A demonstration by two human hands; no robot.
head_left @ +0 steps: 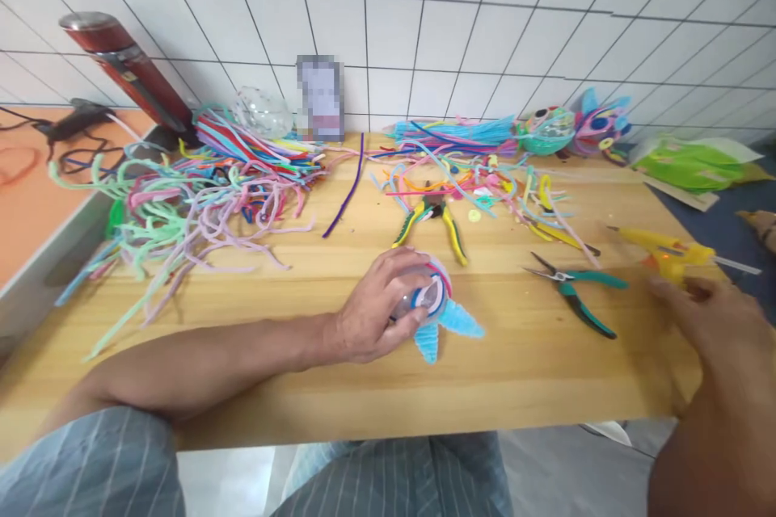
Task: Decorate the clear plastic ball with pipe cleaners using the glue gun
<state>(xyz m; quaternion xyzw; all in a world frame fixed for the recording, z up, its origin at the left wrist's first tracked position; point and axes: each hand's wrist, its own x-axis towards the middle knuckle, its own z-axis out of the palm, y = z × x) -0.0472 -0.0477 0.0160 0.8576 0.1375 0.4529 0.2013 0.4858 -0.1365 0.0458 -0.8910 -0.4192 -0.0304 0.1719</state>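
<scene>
My left hand [385,307] is curled round a clear plastic ball [403,307], resting on the wooden table. A white and blue round piece and a pink strip show on the ball's right side. Two light blue fuzzy pipe-cleaner fins [457,319] stick out from it. At the right edge of the table my right hand [715,323], slightly blurred, has its thumb and fingers about the handle of a yellow glue gun [672,249]. The gun's nozzle points left and a glue stick protrudes from its back. Part of the grip is hidden.
Teal-handled pliers [575,291] lie between my hands; yellow-handled cutters [433,214] lie beyond the ball. Pipe cleaners are heaped at left [206,210] and back. Finished-looking decorated balls [549,129], a phone [321,101] and a red flask [127,73] stand near the tiled wall.
</scene>
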